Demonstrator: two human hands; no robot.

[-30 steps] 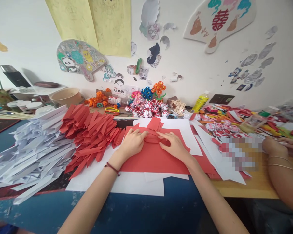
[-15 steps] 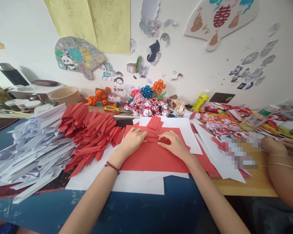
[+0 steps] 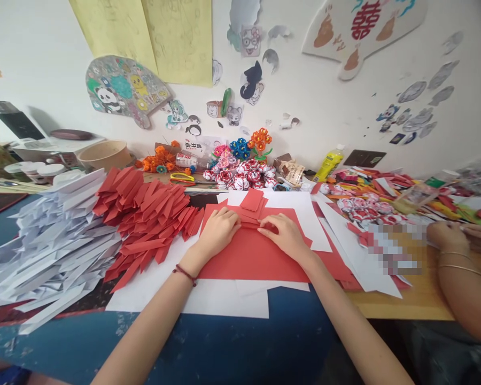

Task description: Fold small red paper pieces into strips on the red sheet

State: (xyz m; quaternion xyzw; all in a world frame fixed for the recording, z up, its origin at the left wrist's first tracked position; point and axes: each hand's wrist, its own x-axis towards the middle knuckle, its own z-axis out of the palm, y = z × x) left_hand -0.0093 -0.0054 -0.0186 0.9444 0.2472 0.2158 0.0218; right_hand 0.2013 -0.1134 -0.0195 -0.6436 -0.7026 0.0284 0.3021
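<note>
My left hand (image 3: 220, 229) is closed on the left end of a narrow red paper strip (image 3: 249, 220). At the strip's other end, the thumb and forefinger of my right hand (image 3: 284, 235) pinch the paper. Underneath lies a large red paper sheet (image 3: 248, 262), flat on white sheets (image 3: 224, 300). Just beyond my fingers rest small red paper rectangles (image 3: 252, 199), loosely stacked. My curled fingers partly hide the ends of the strip.
Left stand heaps of folded white paper pieces (image 3: 64, 240) and folded red paper pieces (image 3: 148, 214). Behind are red-and-white paper flowers (image 3: 244, 174), yellow-handled scissors (image 3: 181, 177) and a yellow bottle (image 3: 329, 163). At right, another person's hand (image 3: 447, 235) works near colourful scraps.
The strip between my hands looks narrower, its near edge lying farther back. Both hands stay in nearly the same place, and the view has shifted slightly.
</note>
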